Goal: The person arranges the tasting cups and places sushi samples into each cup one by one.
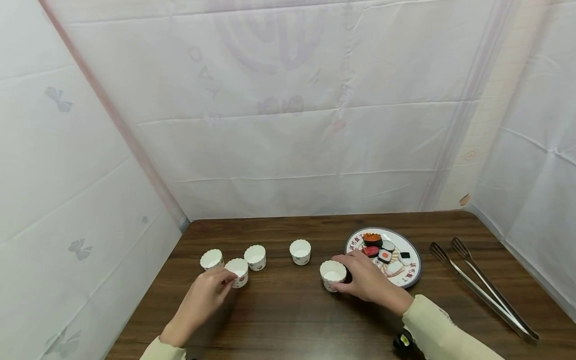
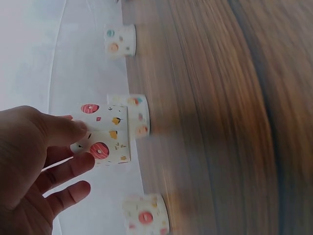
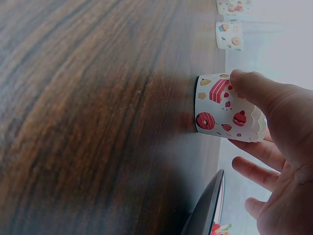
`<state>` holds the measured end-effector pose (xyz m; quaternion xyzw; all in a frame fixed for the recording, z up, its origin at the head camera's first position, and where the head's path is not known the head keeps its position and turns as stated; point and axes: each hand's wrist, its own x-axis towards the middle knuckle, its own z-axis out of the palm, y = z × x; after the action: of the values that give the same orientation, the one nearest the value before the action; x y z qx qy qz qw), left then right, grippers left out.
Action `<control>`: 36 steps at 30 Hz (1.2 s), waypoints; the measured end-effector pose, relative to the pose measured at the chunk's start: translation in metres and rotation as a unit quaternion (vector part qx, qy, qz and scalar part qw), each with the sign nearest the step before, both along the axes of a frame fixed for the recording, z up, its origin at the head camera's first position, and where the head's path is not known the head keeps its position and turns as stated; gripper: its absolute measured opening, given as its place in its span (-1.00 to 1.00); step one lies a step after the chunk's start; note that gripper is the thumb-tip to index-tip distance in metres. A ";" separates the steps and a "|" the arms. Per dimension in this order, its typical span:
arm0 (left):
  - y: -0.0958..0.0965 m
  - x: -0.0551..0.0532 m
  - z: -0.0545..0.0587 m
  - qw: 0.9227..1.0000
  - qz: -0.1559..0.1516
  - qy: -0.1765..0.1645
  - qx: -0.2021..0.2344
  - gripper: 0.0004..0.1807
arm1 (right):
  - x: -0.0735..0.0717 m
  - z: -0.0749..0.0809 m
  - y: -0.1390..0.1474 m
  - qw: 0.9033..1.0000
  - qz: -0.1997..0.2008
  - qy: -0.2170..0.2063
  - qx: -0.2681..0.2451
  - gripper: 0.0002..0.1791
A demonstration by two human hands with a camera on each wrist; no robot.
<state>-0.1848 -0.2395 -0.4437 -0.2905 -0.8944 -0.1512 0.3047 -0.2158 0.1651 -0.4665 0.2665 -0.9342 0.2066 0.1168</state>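
My left hand (image 1: 202, 296) pinches a white paper baking cup (image 1: 240, 274) with a scalloped rim, thumb on its near side. In the left wrist view, pink doughnuts and yellow shapes decorate that cup (image 2: 111, 134). Over to the right, my right hand (image 1: 366, 277) grips another such cup (image 1: 333, 275) between thumb and fingers. It stands upright on the wood, printed with red cake slices and doughnuts in the right wrist view (image 3: 219, 108). Three more cups stand near them: one at far left (image 1: 211, 260), one beside it (image 1: 255, 258), one near the middle (image 1: 300, 252).
Behind my right hand lies a round plate (image 1: 400, 240) bearing several sushi pieces (image 1: 384, 256). Metal tongs (image 1: 478, 289) rest at the table's right. A dark roll with a green centre (image 1: 403, 341) lies by my right sleeve. White cloth (image 1: 288, 150) hangs behind the table.
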 end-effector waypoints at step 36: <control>-0.085 0.040 -0.019 0.993 0.108 -0.056 0.001 -0.60 | 0.000 -0.001 0.000 1.000 -0.003 0.003 0.005 -0.35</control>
<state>-0.1453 -0.3244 -0.4629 -0.1833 -0.9361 -0.1341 0.2686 -0.2155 0.1653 -0.4672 0.2644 -0.9357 0.2010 0.1188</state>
